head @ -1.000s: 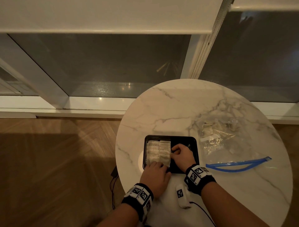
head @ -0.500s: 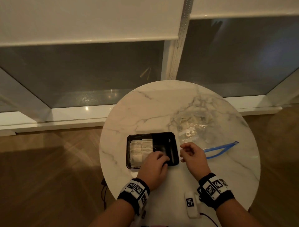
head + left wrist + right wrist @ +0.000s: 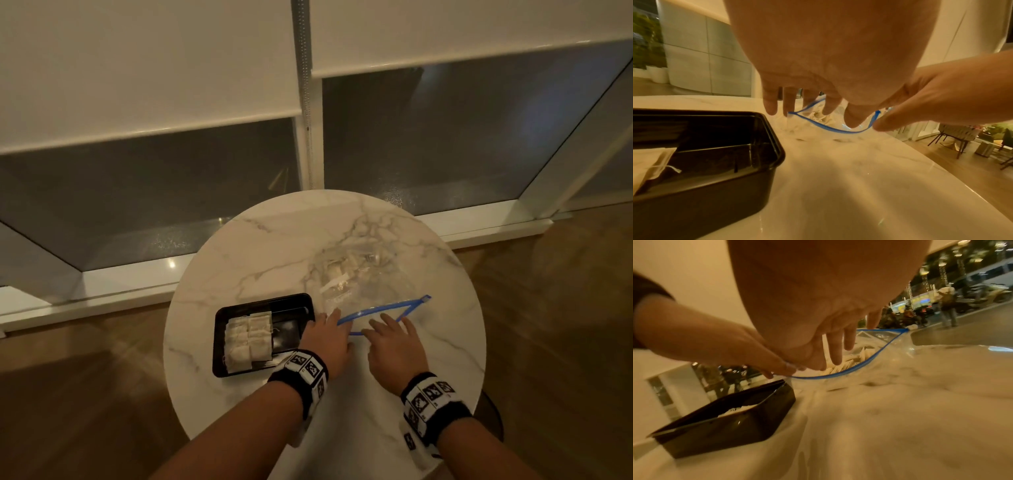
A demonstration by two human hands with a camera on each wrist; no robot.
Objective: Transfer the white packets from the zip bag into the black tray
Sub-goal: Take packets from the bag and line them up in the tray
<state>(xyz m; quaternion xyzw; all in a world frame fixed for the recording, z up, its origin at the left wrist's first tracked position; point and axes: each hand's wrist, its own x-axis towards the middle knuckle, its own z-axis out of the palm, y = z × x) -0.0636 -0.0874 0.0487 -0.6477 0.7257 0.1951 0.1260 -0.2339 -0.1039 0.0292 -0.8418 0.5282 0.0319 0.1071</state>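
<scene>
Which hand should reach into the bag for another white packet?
Probably the right hand. Its straight fingers already point into the zip bag's open blue mouth, toward the white packets. The left hand sits at the mouth's corner beside the black tray, better placed to steady the bag.

The right hand (image 3: 818, 318) reaches with spread fingers into the open zip bag (image 3: 869, 356). The left hand (image 3: 725, 345) touches its blue rim beside the black tray (image 3: 731, 428).
</scene>
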